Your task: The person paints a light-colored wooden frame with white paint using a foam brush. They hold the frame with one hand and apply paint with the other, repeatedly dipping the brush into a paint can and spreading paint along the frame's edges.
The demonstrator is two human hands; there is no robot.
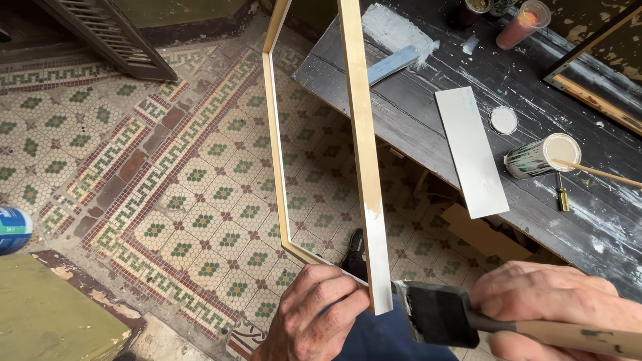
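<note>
Head view shows a thin wooden frame [358,134] of pale, gold-toned strips, its lower end coated white, held upright over the tiled floor [134,167]. At six o'clock the left hand [311,314] pinches the frame's bottom corner, fingers curled closed. At five o'clock the right hand [548,307] is clenched around a foam brush [435,314], whose dark pad touches the frame's white edge.

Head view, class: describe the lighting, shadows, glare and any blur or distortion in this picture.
Head view: soft, even daylight, with no hard shadows on the tiled floor; mild sheen on the dark worktable; the wooden frame is sharp; the foam brush and both hands, left and right, are slightly soft; wide-angle stretch at the edges.
</note>
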